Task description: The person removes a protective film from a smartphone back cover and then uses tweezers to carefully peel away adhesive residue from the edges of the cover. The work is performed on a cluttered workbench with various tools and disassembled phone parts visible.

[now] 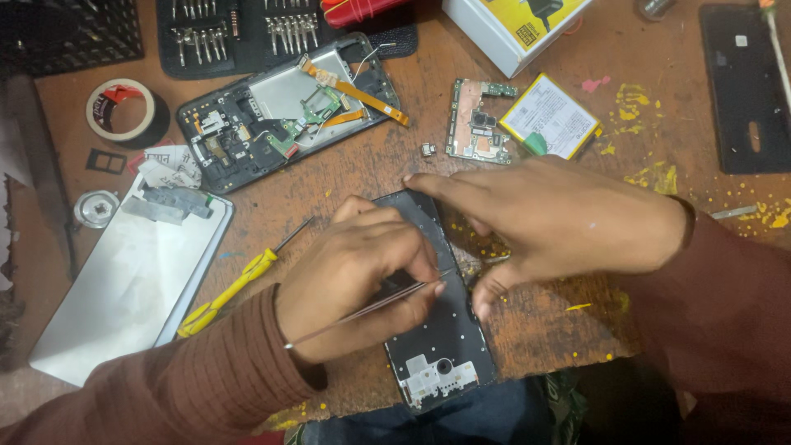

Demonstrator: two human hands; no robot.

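My left hand (362, 276) pinches thin metal tweezers (362, 311), their tips pointing right over a dark phone frame (445, 346) lying lengthwise on the wooden table (395, 173). My right hand (560, 227) rests flat on the frame's upper right side, index finger stretched along its top edge, thumb down by the tweezer tips. The middle of the frame is hidden under both hands.
An opened phone chassis (288, 115) with orange flex cables lies behind. A circuit board (474, 124), a battery (550, 115), a yellow screwdriver (235, 288), a detached screen panel (132, 284), a tape roll (124, 111), a bit set (239, 33) and a white box (511, 29) surround the hands.
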